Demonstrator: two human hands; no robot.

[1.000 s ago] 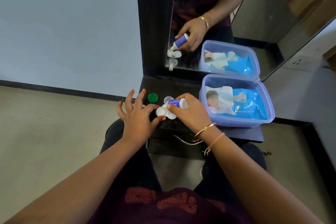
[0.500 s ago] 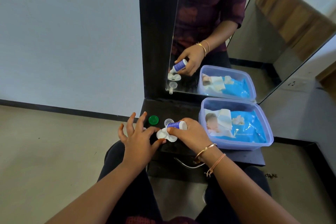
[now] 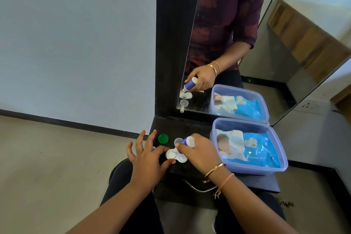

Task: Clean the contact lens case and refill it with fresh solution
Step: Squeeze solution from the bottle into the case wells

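A white two-well contact lens case (image 3: 173, 155) lies open on the black shelf (image 3: 191, 129). My left hand (image 3: 148, 159) steadies it, thumb and forefinger touching its left well, other fingers spread. My right hand (image 3: 201, 153) grips a small blue-and-white solution bottle (image 3: 187, 142), tipped nozzle-down over the case. A green cap (image 3: 163, 138) sits on the shelf behind my left hand. A clear cap (image 3: 177, 141) rests just behind the bottle. A white cap is mostly hidden under my left fingers.
A lavender plastic tub (image 3: 273, 165) holding a blue wet-wipe pack (image 3: 254, 150) stands on the shelf right of my right hand. A mirror (image 3: 228, 43) rises behind the shelf and reflects hand, bottle and tub. A metal handle (image 3: 197, 188) curves below the shelf's front edge.
The head view has tilted upward, so shelf and hands sit lower in frame. Both hands keep their hold; the bottle stays tipped over the case.
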